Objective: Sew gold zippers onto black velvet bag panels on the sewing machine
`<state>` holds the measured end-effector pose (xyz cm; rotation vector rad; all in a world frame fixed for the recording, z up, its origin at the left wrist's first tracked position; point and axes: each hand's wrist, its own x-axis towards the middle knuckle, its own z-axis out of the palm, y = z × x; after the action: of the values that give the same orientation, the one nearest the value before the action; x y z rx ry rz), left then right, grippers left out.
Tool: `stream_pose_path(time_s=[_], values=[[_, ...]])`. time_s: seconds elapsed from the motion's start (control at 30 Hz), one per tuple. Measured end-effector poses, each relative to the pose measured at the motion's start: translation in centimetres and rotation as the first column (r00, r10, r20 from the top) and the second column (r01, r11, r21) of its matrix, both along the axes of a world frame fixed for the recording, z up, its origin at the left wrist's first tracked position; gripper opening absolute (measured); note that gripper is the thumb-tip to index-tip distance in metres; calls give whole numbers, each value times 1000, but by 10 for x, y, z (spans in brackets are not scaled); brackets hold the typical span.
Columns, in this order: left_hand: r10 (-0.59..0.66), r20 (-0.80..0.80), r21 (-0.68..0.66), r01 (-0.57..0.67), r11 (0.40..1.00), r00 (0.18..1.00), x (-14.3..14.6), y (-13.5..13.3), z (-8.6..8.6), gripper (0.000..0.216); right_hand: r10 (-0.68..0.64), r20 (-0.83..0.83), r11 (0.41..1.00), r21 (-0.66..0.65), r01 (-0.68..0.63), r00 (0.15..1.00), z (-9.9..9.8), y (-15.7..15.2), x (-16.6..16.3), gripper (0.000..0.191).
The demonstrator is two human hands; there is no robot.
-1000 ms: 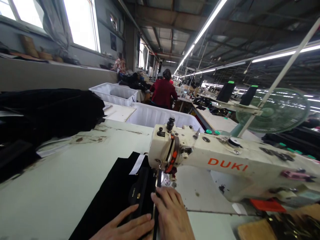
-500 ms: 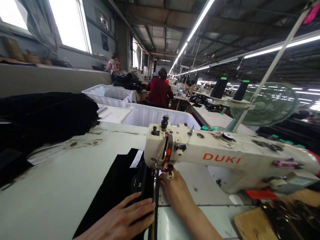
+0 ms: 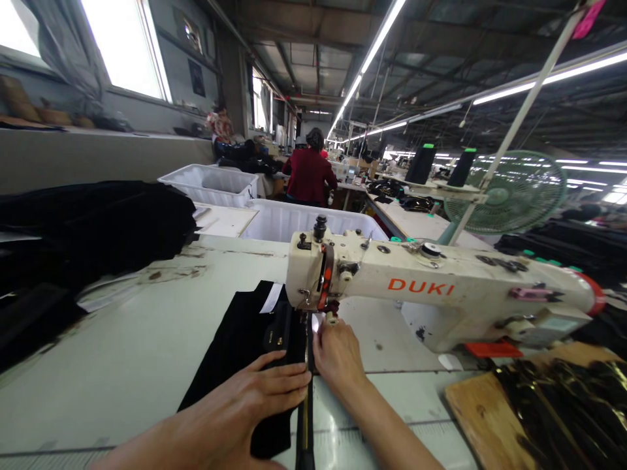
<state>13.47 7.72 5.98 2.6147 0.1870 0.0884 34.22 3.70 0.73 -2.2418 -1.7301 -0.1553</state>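
A black fabric panel (image 3: 235,356) lies on the table left of the needle of the sewing machine (image 3: 372,281). It carries a white label (image 3: 271,298) and a dark patch with a small gold mark. Along its right edge a zipper (image 3: 304,418) with metallic teeth runs under the presser foot. My left hand (image 3: 264,395) lies flat on the panel, fingers stretched out, the tips on the zipper. My right hand (image 3: 339,356) is curled close by the presser foot, right of the zipper, beside a small white piece (image 3: 317,322). Its fingertips are partly hidden, so what they pinch is unclear.
Dark fabric (image 3: 98,228) is heaped at the left. White plastic bins (image 3: 313,219) stand behind the table. A wooden board (image 3: 482,418) with black, gold-toothed strips lies at right. Thread cones (image 3: 420,164) and a green fan (image 3: 509,196) are behind the machine. A person in dark red (image 3: 311,173) sits ahead.
The panel has slid slightly forward at the machine, and its near edge now shows. My left hand has moved a little forward with it. My right hand stays by the presser foot. The view has shifted.
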Motion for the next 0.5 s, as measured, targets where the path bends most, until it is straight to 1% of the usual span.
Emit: stream_pose_path(time_s=[0.17,0.27,0.37,0.5], values=[[-32,2,-8,32,999,999,-1,3,0,69,-2,-15,1000,-21,1,1000,-1,2,1,18],[-46,-19,-5,46,999,999,-1,4,-2,70,-40,-24,999,-17,40,999,-4,5,0,21],[-64,-28,1,64,998,998,1,5,-5,70,-53,-38,999,-15,53,998,-6,18,3,22],[-66,-27,-7,66,998,997,1,5,-7,71,-32,-68,999,-3,32,997,-5,39,17,17]])
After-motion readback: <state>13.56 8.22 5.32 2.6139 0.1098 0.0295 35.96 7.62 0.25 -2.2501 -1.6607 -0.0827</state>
